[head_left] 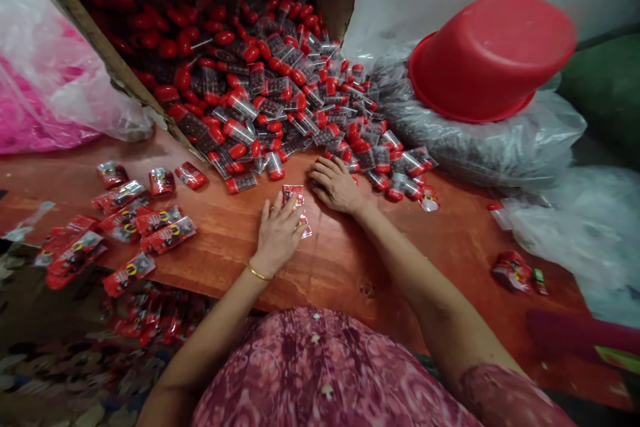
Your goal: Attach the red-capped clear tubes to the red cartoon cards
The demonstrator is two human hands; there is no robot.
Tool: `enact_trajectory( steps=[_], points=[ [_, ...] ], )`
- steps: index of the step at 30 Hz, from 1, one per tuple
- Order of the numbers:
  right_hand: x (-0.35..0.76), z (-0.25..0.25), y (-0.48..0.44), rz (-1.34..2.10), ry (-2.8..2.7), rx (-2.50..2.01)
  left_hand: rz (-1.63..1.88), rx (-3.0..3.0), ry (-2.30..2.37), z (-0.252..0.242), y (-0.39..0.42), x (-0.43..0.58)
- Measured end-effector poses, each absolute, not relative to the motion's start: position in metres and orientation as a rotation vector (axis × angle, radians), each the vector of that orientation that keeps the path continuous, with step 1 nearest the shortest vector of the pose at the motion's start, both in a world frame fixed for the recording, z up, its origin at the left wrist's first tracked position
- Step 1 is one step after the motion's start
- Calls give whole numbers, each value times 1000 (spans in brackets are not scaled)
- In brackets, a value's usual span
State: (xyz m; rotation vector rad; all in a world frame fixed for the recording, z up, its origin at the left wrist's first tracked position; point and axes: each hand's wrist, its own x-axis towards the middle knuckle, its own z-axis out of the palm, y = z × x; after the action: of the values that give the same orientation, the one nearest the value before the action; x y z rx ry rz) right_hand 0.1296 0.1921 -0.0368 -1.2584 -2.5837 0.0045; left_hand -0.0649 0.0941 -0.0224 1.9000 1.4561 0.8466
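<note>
My left hand [277,233] lies flat on the table with its fingers apart, touching a small red printed packet [293,193] that it partly covers. To its right, my right hand [337,185] rests palm down with fingers stretched out, at the front edge of a heap of small clear cases with red ends [270,107]. Nothing shows in its grip. Some of the cases have dark dotted contents; what they are I cannot make out. On the left of the table lie several red printed packets with clear wrapping [167,233], loosely piled.
The heap spills from a cardboard box [95,33] tipped toward me. An upturned red tub [500,53] sits on a filled clear plastic bag [465,147]. A bag with pink contents [45,93] stands left. More red packets [155,313] lie below the table's left edge.
</note>
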Motion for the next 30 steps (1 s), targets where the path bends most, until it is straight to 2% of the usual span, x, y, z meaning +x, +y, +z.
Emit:
enact_trajectory(
  steps=[4, 9, 15, 18, 23, 25, 27, 30],
  points=[
    [143, -43, 162, 20, -2544, -1278, 629, 2052, 1551, -34, 97, -66],
    [136, -44, 121, 6, -2265, -1362, 733, 1942, 1653, -41, 96, -60],
    [113, -35, 84, 146, -1929, -1412, 766, 1909, 1737, -41, 110, -55],
    [103, -32, 77, 388, -1747, -1464, 822, 1879, 1791, -33, 110, -57],
    [79, -29, 82, 1127, -1290, -1377, 1020, 1809, 1720, -10, 101, -51],
    [71, -26, 85, 1320, -1154, -1269, 1095, 1756, 1665, -4, 96, -47],
    [68, -24, 86, 1321, -1092, -1222, 1218, 1594, 1616, -2, 91, -45],
    [71, -23, 85, 1067, -1138, -1273, 1280, 1156, 1492, -1, 83, -44]
  ],
)
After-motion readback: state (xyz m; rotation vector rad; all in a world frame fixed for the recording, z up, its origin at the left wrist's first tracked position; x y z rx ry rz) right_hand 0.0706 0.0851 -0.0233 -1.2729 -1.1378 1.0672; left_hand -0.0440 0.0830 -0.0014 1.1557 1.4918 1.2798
